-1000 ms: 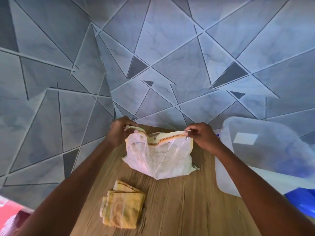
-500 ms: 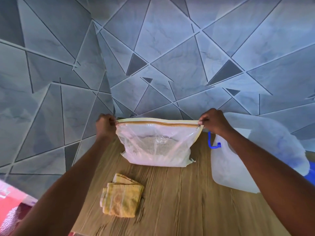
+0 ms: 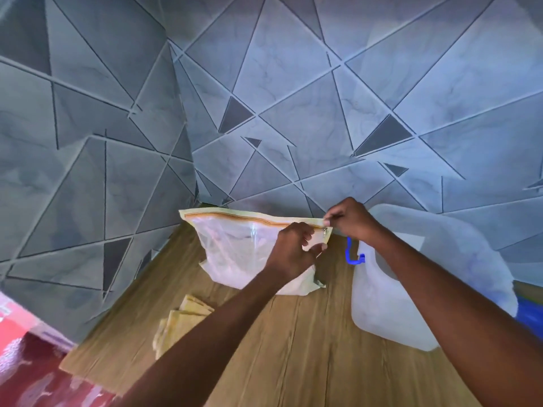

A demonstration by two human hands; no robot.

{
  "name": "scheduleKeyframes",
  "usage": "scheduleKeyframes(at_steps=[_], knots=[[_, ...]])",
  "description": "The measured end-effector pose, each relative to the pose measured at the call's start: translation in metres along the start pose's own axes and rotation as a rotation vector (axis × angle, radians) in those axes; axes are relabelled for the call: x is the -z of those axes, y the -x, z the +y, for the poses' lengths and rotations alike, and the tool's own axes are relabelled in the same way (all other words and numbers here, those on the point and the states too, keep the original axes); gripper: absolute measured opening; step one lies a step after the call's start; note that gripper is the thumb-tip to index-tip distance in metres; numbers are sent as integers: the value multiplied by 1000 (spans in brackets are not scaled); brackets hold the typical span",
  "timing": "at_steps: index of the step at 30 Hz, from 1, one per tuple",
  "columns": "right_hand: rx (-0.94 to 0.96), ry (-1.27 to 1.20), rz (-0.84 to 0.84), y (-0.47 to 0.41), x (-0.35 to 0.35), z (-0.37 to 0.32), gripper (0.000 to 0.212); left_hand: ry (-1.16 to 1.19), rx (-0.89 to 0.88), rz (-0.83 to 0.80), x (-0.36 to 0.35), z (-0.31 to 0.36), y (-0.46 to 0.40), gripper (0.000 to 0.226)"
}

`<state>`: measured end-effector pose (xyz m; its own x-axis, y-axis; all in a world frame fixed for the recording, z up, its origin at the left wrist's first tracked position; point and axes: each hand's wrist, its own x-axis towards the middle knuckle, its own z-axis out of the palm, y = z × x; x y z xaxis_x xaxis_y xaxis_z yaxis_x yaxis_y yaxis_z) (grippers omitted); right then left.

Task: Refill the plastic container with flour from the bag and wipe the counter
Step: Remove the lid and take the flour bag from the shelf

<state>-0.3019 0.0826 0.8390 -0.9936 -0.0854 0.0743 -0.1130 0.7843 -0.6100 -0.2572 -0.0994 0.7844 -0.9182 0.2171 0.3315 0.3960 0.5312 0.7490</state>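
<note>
A clear zip bag of flour (image 3: 235,248) with a cream and orange zipper strip stands upright on the wooden counter (image 3: 308,348) against the wall. My left hand (image 3: 293,254) grips the bag's upper right part, just below the zipper. My right hand (image 3: 349,220) pinches the bag's top right corner by the small metal zipper pull. The translucent plastic container (image 3: 382,304) with a blue latch (image 3: 352,257) stands right of the bag, under my right forearm. A folded yellow cloth (image 3: 182,318) lies at the front left, partly hidden by my left forearm.
Grey geometric tiled walls (image 3: 264,113) meet in a corner behind the bag. The counter's left edge drops off to a red floor (image 3: 29,371). A blue object (image 3: 529,312) shows at the right edge behind the container.
My left hand let go of the bag's left corner and moved across to its right end beside my right hand. The view shifted right.
</note>
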Motion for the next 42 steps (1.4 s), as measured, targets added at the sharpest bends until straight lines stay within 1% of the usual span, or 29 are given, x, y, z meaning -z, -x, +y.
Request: scheduleKeyframes(at_steps=[2,5,7,9,11,12,16,19,22,26,27,28,30,31,32,33,36,38,40,42], knots=[[16,-27,-3,5,-3,-1,2,-16,80,47,-17,7,-2,37],[-15,-130,-3,12,-6,-1,6,-69,219,159,-30,18,-2,37],[-14,-138,-8,13,-5,5,9,-172,291,172,-36,30,-2,29],[-19,-137,-5,12,-4,7,9,-258,319,160,-38,39,-4,18],[-24,-147,-5,10,-1,8,8,-313,276,146,-40,43,-4,8],[-22,-145,-11,9,-1,9,9,-340,243,145,-40,43,-3,8],[21,-132,-37,6,0,11,8,-369,140,176,-36,30,-1,18],[73,-73,-3,5,-1,12,8,-367,157,185,-16,17,-8,25],[77,-63,30,3,-1,19,6,-400,225,219,14,-6,-16,20],[91,10,41,-1,-6,6,2,-427,186,199,33,-29,-19,17],[113,35,27,-2,-9,-5,5,-417,172,200,35,-31,-18,17],[123,88,-4,-4,-13,-17,18,-410,156,200,36,-32,-18,18],[169,311,-99,-6,-26,-39,45,-395,123,194,38,-34,-17,19],[201,432,-135,-9,-34,-49,49,-386,112,190,39,-35,-17,20],[224,516,-154,-11,-43,-57,46,-378,106,183,41,-36,-17,20],[234,550,-152,-14,-50,-62,41,-376,105,172,45,-37,-16,20],[166,478,-114,-16,-55,-57,26,-419,118,128,62,-48,-15,19],[92,433,-106,-15,-49,-47,16,-447,168,133,82,-64,-17,17],[10,400,-122,-15,-46,-39,22,-429,206,139,98,-75,-19,18],[-5,399,-135,-19,-48,-43,26,-396,198,144,105,-80,-19,21]])
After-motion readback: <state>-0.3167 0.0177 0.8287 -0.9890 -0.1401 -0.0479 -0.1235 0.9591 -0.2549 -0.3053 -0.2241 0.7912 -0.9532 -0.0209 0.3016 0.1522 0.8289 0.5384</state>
